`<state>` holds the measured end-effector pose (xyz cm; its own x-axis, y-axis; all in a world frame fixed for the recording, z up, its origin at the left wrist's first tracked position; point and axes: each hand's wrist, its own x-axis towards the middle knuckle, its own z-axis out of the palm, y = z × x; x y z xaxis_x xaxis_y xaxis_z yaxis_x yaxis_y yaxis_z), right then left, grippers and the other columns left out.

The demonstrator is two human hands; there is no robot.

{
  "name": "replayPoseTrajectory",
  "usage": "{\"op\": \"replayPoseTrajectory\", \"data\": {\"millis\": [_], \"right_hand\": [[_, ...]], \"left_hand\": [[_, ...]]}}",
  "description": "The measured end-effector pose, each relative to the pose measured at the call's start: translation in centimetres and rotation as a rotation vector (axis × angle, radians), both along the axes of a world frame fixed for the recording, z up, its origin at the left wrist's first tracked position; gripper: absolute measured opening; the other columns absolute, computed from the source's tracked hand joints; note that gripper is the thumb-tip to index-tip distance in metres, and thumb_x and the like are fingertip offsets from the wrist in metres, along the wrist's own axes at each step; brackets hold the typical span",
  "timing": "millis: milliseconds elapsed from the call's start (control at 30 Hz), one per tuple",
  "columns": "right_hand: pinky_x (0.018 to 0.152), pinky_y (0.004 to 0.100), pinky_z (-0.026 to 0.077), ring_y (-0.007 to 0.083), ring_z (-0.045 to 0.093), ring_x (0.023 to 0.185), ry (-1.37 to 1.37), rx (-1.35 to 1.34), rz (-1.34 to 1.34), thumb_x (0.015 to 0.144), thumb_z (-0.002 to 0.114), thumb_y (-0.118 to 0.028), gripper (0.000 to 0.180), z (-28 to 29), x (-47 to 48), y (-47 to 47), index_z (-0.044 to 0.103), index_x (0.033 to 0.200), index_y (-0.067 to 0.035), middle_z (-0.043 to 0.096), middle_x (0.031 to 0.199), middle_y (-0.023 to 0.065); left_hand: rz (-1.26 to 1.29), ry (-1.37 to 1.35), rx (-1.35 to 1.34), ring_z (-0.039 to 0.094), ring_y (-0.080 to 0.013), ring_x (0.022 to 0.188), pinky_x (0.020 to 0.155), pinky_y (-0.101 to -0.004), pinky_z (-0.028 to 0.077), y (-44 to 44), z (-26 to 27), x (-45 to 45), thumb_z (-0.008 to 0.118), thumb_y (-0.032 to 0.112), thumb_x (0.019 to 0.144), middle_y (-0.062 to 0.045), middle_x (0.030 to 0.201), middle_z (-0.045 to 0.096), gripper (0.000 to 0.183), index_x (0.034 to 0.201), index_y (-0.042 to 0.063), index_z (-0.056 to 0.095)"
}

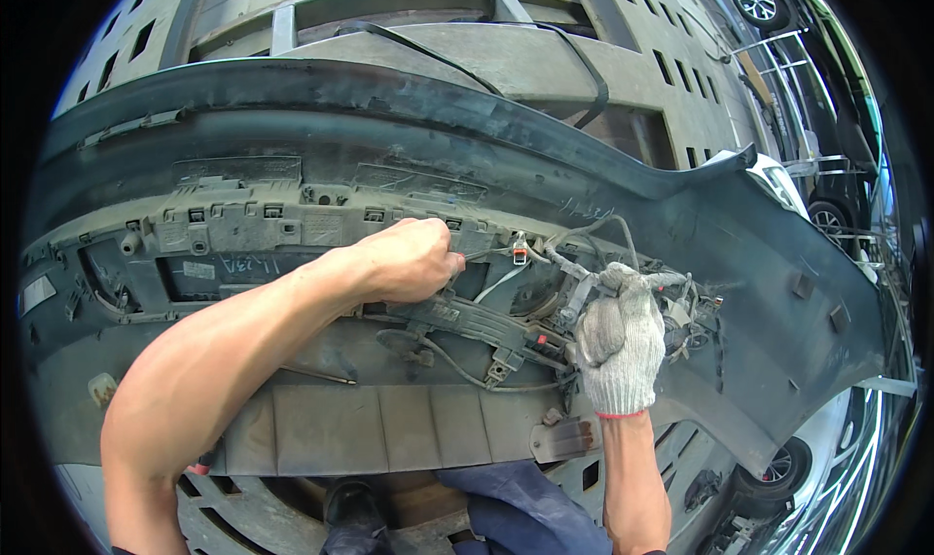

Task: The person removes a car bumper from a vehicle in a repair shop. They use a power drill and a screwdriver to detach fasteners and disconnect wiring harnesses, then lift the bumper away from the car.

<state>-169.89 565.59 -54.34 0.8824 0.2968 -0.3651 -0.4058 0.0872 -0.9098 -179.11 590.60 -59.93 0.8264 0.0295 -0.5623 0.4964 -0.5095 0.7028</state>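
Note:
The inner side of a dark plastic car bumper cover [292, 135] lies before me, dusty and scuffed. My bare left hand [419, 259] is closed at the middle of its grille section, pinching the end of a thin wire [485, 253]; its fingers hide most of what they hold. In a grey knit glove, my right hand [620, 329] grips a taped wiring harness [573, 265]. Between the hands hangs a connector with an orange-red part [519, 251]. Lower down, a plug with a red tab [541, 340] sits by a black plastic bracket [460, 318].
A slotted metal bench frame [613, 66] supports the bumper, with black straps [584, 66] behind it. A thin rod-like tool [321, 375] lies on the bumper's lower part. A metal plate [565, 438] is near my right forearm. Cars with wheels [759, 2] stand to the right.

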Motion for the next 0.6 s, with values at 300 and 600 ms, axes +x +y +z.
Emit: {"op": "replayPoseTrajectory", "data": {"millis": [300,600], "right_hand": [[0.045,0.0257,0.029,0.0069,0.038,0.048,0.004,-0.026,0.0,0.11,0.06,-0.035,0.033,0.1,0.1,-0.8,0.069,0.115,-0.003,0.046,0.062,-0.0031],[0.053,0.0311,0.048,0.0157,0.06,0.067,0.016,-0.04,0.123,0.11,0.058,-0.042,0.038,-0.1,0.7,-2.5,0.068,0.118,-0.006,0.066,0.089,0.0054]], "left_hand": [[-0.095,-0.085,0.029,0.071,-0.0417,0.092,0.085,-0.0496,0.053,1.4,0.3,0.9,0.056,0.037,0.109,-0.032,0.094,0.071,0.049,0.11,-0.009,0.073],[-0.168,0.027,0.074,0.068,-0.0372,0.082,0.08,-0.0489,0.052,1.8,2.6,2.8,0.058,0.037,0.108,-0.028,0.084,0.068,0.049,0.105,-0.01,0.072]]}}
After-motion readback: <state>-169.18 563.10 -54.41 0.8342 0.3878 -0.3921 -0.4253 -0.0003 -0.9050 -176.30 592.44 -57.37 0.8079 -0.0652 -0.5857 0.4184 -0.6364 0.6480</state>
